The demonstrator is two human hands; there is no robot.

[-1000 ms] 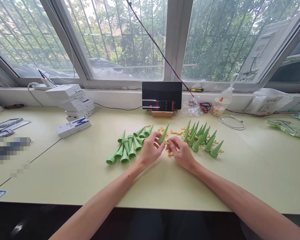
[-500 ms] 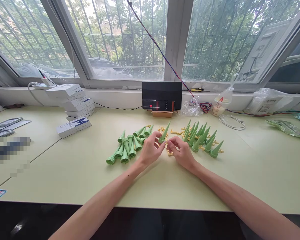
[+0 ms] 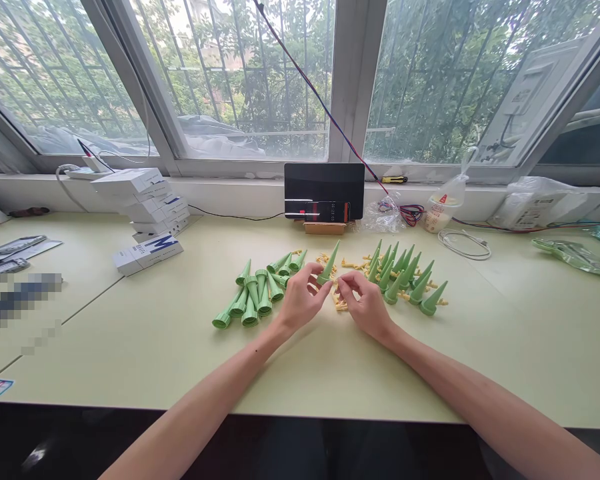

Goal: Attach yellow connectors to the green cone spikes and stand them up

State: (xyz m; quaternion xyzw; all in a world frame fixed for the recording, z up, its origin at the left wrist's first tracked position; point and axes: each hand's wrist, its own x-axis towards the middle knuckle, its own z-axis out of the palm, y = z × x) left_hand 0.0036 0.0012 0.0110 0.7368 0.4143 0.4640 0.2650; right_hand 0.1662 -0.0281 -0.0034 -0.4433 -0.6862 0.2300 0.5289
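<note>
Barred windows (image 3: 260,80) rise behind the black screen (image 3: 325,181), and a pale yellow-green table (image 3: 290,373) spreads out before it and to both sides. Left of the screen stands an uneven stack of white boxes (image 3: 147,207).

Nearer than the screen and to its left lies a heap of light green cones (image 3: 251,287), loosely piled, many turned so that their hollow, round ends show. Nearer than the screen and to its right, a second group of green cones (image 3: 409,272) sits close together with tips up, most leaning rightward; yellow bits poke out beside several of the bases.

Straight in front of the screen, on its near side, are the two hands. The left hand (image 3: 303,297) has thumb and fingers closed around the lower part of one green cone (image 3: 329,262). This cone is plain matt green, tapering smoothly from a wider collar to a sharp tip, which points up toward the screen with a slight rightward lean. The right hand (image 3: 367,303) has its fingertips drawn narrowly together just beside that collar; whether they pinch anything cannot be told.

Smallest, small branched yellow pieces (image 3: 353,265) lie scattered in front of the screen, around the hands.
</note>
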